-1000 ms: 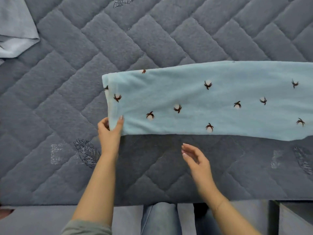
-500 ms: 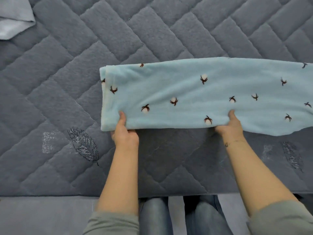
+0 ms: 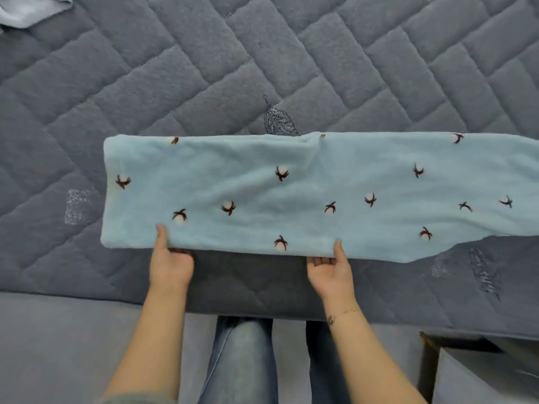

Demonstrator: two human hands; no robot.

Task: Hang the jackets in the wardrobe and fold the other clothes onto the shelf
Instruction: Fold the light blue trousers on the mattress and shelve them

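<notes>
A light blue fleece garment (image 3: 291,193) with small brown-and-white cotton-boll prints lies folded into a long band across the quilted grey bed cover (image 3: 204,68). Its right end runs out of view. My left hand (image 3: 170,259) pinches the near edge of the band towards its left end, thumb on top and fingers underneath. My right hand (image 3: 331,268) pinches the same near edge about at the middle, thumb on top, fingers tucked under the cloth.
Another pale blue-grey cloth (image 3: 32,8) lies at the bed's far left corner. The bed's front edge (image 3: 87,295) runs just below my hands, with my jeans-clad legs (image 3: 242,360) against it. A dark piece of furniture (image 3: 478,371) stands at the lower right.
My right hand came up from the bed cover and took the garment's near edge. My left hand slid right along that edge. The view shifted, so the garment sits lower in the picture.
</notes>
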